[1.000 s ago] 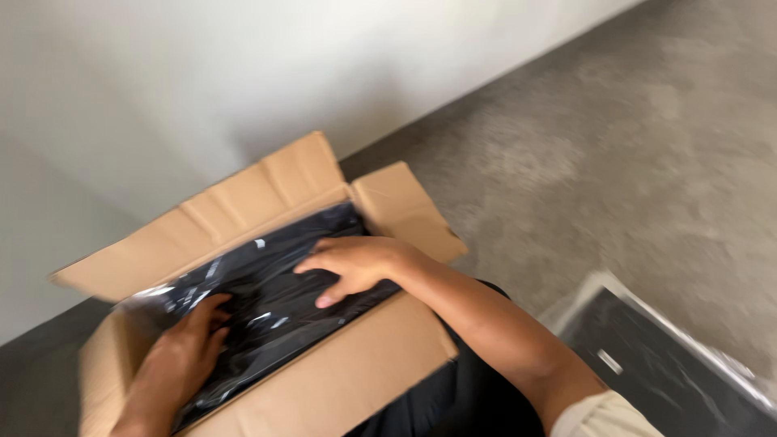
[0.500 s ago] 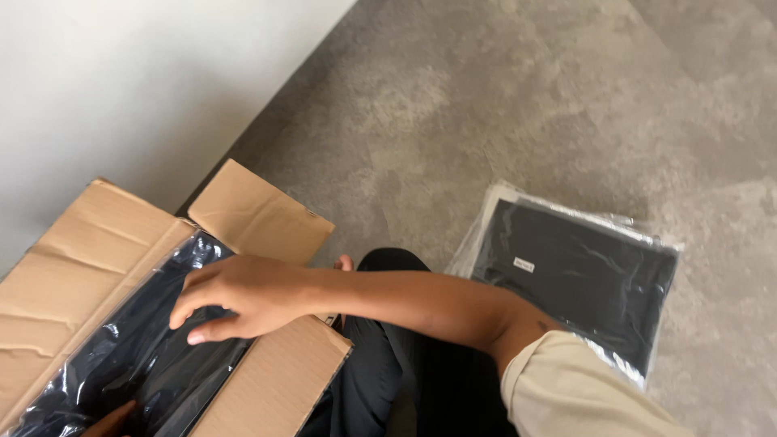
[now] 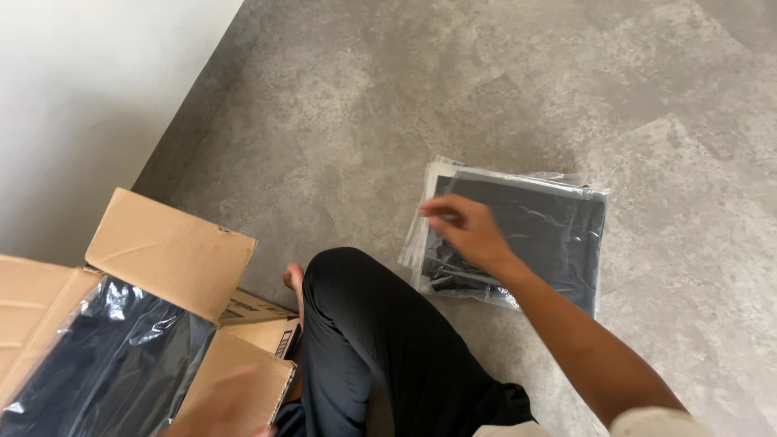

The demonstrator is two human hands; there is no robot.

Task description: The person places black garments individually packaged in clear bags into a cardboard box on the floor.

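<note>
Two hands are working: right hand, fingers apart, is hovering over bagged black garments; left hand, grip unclear, is resting by one cardboard box.

Right hand outstretched — fingers loose.

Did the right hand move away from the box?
Yes. The right hand was on the black bags in the cardboard box; now it hovers over the bagged black cloth on the floor, off to the right.
</note>
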